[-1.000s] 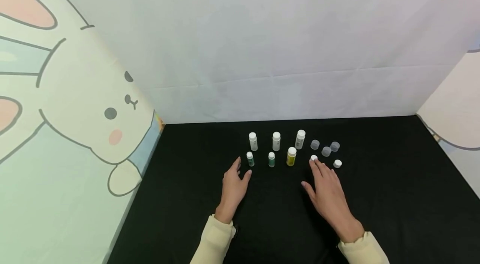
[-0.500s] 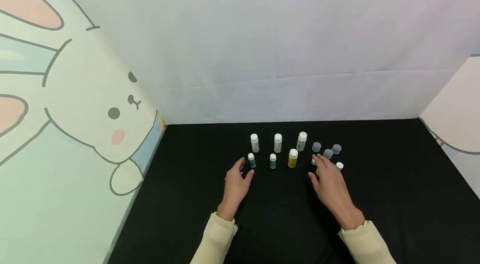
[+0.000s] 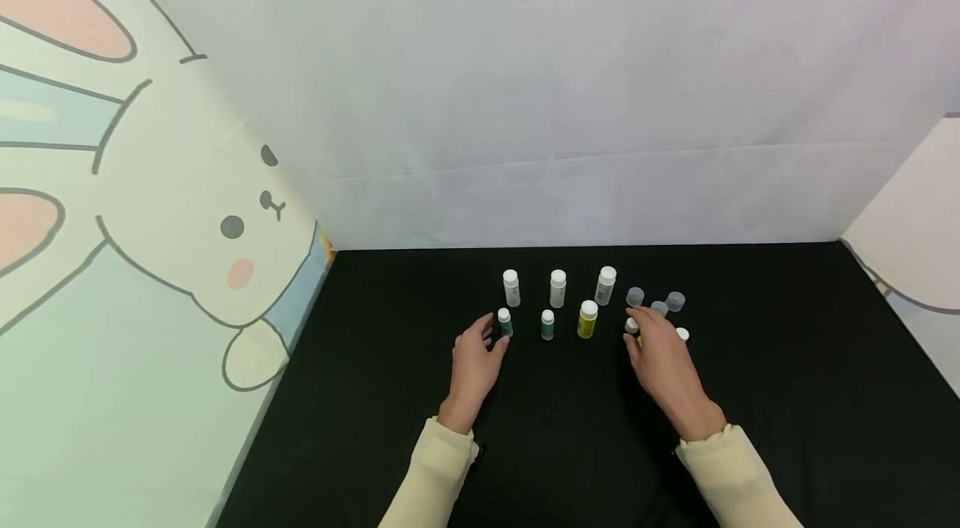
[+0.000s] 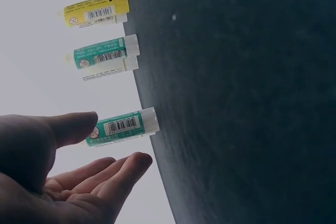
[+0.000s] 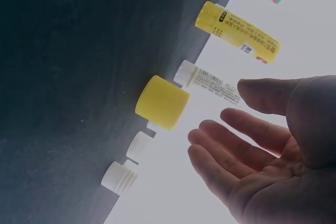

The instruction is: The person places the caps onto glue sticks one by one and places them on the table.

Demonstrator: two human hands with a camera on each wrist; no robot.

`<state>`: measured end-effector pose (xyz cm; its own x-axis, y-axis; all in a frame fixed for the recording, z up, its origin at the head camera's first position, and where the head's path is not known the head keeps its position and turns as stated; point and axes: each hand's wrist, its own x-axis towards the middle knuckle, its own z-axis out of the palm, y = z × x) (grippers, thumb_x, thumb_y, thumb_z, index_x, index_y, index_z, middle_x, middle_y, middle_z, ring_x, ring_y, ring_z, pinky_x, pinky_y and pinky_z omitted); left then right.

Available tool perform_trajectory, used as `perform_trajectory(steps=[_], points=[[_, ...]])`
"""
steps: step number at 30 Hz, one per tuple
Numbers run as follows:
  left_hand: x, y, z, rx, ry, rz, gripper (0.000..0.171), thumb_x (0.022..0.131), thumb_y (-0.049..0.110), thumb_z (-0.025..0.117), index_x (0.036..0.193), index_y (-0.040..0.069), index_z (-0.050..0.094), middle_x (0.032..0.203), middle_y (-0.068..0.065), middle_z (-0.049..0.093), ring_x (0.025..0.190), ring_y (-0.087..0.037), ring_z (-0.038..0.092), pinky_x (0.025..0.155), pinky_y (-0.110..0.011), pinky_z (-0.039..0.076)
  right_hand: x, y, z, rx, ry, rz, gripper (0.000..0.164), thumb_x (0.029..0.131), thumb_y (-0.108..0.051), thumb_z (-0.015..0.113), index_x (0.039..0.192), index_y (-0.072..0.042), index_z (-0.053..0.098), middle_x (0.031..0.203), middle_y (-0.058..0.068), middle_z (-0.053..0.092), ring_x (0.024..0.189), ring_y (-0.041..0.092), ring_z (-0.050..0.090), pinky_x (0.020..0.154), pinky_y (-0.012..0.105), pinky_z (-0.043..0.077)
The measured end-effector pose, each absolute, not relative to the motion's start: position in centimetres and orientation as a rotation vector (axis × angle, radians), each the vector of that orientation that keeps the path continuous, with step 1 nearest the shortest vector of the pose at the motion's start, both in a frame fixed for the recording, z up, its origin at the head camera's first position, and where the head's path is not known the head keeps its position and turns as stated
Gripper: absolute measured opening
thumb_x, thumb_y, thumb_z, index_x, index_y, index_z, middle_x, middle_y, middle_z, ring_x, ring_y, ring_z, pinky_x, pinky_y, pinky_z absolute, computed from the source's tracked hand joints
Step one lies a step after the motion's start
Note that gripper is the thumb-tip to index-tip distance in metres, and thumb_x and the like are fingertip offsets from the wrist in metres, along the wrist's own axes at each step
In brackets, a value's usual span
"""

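My left hand (image 3: 474, 366) is beside the nearer-left green bottle (image 3: 506, 324) with a white cap. In the left wrist view, thumb and fingers lie either side of that bottle without gripping it. My right hand (image 3: 663, 361) hovers over a squat yellow cylinder (image 5: 163, 102), mostly hidden by the hand in the head view. A small white cap-like piece (image 3: 632, 326) shows by its fingertips. The right wrist view shows the fingers loosely extended and holding nothing. Left of this hand stand a yellow bottle (image 3: 587, 320) and another green bottle (image 3: 547, 326).
Behind them stand three white bottles, on the left (image 3: 512, 288), middle (image 3: 557, 289) and right (image 3: 605, 286). Clear little cups (image 3: 675, 301) sit beyond my right hand, near another white piece (image 3: 682, 334). A black cloth (image 3: 570, 445) covers the table.
My right hand has shifted slightly right and back from over the small white piece, and yellow now shows beneath it. The left hand has barely moved. The whole view has shifted slightly.
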<state>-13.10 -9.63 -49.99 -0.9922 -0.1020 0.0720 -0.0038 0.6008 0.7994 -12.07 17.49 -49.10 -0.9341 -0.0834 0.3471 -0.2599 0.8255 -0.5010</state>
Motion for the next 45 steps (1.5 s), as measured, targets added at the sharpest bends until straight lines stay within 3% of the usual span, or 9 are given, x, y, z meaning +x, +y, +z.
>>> perform_trajectory(steps=[24,45], points=[[-13.8,-9.2,-50.2,0.096,-2.689,-1.322,0.040,0.084,0.010,0.069,0.122,0.005,0.058,0.115,-0.012,0.062,0.101,-0.022,0.062,0.082,-0.032,0.050,-14.5,18.4,-49.2,0.246,-2.774,0.775,0.025,0.075,0.006,0.067,0.100,0.006,0.066,0.098,0.023,0.062,0.089,0.040,0.057,0.071,0.053,0.046],[-14.4,-8.8,-50.0,0.057,-2.693,-1.338,0.026,0.084,0.007,0.068,0.110,0.008,0.063,0.105,-0.008,0.065,0.094,-0.015,0.064,0.079,-0.027,0.050,-15.6,18.1,-48.8,0.183,-2.952,0.783,0.018,0.081,0.006,0.059,0.096,0.004,0.069,0.093,0.023,0.063,0.081,0.039,0.056,0.063,0.048,0.046]])
